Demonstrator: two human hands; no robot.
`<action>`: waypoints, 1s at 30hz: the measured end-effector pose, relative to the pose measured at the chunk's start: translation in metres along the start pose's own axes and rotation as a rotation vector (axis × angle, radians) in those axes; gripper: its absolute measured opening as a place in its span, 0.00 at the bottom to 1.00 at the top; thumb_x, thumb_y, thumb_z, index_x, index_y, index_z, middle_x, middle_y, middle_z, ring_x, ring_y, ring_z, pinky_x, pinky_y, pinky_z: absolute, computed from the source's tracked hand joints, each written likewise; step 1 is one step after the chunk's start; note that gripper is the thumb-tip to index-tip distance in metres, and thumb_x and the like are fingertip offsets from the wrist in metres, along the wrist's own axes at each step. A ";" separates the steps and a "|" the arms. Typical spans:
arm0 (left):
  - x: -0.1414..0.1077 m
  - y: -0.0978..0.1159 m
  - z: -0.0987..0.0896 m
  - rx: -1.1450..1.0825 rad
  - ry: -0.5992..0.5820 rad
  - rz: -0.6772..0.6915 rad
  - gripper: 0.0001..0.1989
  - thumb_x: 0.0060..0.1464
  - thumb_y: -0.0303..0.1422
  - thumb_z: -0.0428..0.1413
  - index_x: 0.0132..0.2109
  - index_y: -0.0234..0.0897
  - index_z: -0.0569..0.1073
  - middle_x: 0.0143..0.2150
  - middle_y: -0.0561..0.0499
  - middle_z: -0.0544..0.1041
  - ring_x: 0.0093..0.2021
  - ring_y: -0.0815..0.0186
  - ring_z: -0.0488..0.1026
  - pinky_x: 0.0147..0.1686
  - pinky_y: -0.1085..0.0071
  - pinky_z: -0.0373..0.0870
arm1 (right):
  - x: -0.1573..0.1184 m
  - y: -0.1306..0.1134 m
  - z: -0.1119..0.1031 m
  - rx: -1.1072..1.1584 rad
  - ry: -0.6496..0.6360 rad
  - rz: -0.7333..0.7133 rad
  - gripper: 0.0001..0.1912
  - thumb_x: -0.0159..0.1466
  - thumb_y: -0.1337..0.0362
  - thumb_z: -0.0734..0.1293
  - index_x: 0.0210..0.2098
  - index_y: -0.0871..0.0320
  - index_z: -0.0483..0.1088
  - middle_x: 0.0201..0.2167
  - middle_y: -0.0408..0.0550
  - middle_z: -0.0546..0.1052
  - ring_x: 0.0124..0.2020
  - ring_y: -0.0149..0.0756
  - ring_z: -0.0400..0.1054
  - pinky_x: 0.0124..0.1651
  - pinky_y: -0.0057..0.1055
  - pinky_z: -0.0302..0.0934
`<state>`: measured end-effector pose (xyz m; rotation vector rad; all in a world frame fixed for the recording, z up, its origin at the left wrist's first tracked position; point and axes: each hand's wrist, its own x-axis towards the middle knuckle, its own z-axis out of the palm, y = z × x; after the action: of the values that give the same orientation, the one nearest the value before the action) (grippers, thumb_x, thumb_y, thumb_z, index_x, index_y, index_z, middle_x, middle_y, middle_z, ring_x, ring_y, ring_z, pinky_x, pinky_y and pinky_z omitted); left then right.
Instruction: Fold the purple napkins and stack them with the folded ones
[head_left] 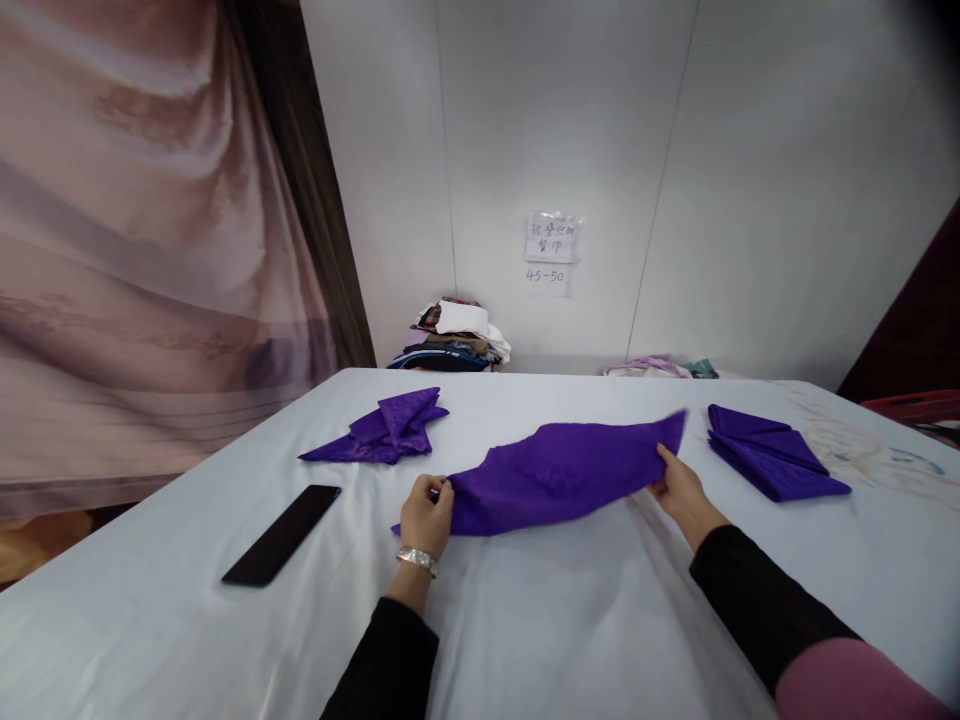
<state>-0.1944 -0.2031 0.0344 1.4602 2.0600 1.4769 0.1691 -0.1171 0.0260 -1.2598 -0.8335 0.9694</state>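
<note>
Over a white-covered worktop point(555, 620), the left grip point(427, 516) and right grip point(679, 487) hold a purple cloth point(559, 475) near opposite ends, a folded purple bundle point(394, 430) and black slab point(283, 537) leftward, another folded piece point(772, 455) rightward.

Purple cloth point(562, 465), white tablecloth point(585, 630), black sleeves point(765, 600), silver bracelet point(418, 560), pink curtain point(142, 220) with brownish motifs

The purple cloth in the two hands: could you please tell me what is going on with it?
A person holds the purple cloth spread out between both hands over a white-covered table. The left hand pinches it near one end, and the right hand grips it near the other, where a corner points up. A folded purple piece lies to the right; another, bunched purple piece lies to the left, beyond a flat black object.
</note>
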 end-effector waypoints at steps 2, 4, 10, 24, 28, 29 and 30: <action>0.000 -0.002 -0.003 -0.017 -0.022 -0.008 0.08 0.48 0.37 0.48 0.25 0.42 0.60 0.36 0.53 0.77 0.36 0.66 0.73 0.37 0.71 0.65 | 0.001 0.001 -0.011 0.026 -0.035 0.125 0.09 0.55 0.58 0.63 0.26 0.58 0.67 0.23 0.51 0.75 0.26 0.39 0.70 0.26 0.35 0.67; -0.001 -0.003 -0.002 -0.027 -0.070 -0.011 0.08 0.46 0.35 0.50 0.23 0.41 0.60 0.38 0.53 0.77 0.33 0.67 0.73 0.35 0.72 0.65 | -0.007 0.005 -0.021 0.044 -0.074 0.216 0.09 0.54 0.58 0.66 0.27 0.59 0.67 0.23 0.52 0.75 0.25 0.39 0.71 0.25 0.34 0.67; -0.005 -0.009 0.008 -0.036 -0.279 -0.107 0.13 0.46 0.41 0.53 0.37 0.38 0.68 0.46 0.48 0.75 0.21 0.71 0.69 0.26 0.70 0.67 | -0.036 0.021 -0.029 0.034 -0.024 0.084 0.26 0.48 0.59 0.70 0.46 0.56 0.65 0.29 0.44 0.74 0.26 0.35 0.69 0.27 0.31 0.64; -0.078 0.040 0.033 0.135 -0.641 0.813 0.22 0.52 0.23 0.45 0.52 0.46 0.65 0.45 0.54 0.77 0.41 0.67 0.74 0.45 0.67 0.67 | -0.115 0.004 0.021 -0.295 -0.558 -0.065 0.31 0.60 0.49 0.59 0.60 0.54 0.54 0.38 0.49 0.73 0.27 0.33 0.66 0.23 0.29 0.60; -0.111 0.049 0.045 0.192 -0.865 1.037 0.20 0.51 0.30 0.52 0.52 0.46 0.63 0.43 0.56 0.77 0.37 0.68 0.74 0.40 0.71 0.66 | -0.126 -0.001 0.032 -0.479 -0.653 -0.045 0.38 0.58 0.50 0.62 0.64 0.51 0.45 0.43 0.49 0.72 0.32 0.36 0.68 0.30 0.33 0.63; -0.116 0.048 0.048 0.194 -0.875 1.071 0.18 0.52 0.32 0.52 0.51 0.46 0.63 0.43 0.57 0.77 0.37 0.68 0.74 0.41 0.71 0.65 | -0.128 -0.001 0.034 -0.545 -0.676 -0.106 0.40 0.57 0.50 0.63 0.64 0.51 0.44 0.48 0.50 0.70 0.38 0.39 0.68 0.37 0.36 0.63; -0.120 0.046 0.050 0.194 -0.879 1.100 0.17 0.53 0.34 0.52 0.51 0.46 0.63 0.43 0.58 0.77 0.37 0.68 0.74 0.41 0.71 0.64 | -0.130 -0.001 0.037 -0.606 -0.695 -0.180 0.41 0.56 0.52 0.65 0.64 0.52 0.44 0.52 0.52 0.68 0.45 0.42 0.66 0.45 0.39 0.61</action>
<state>-0.0768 -0.2691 0.0060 2.8392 0.8484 0.5197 0.0863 -0.2230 0.0337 -1.3170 -1.8568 1.0564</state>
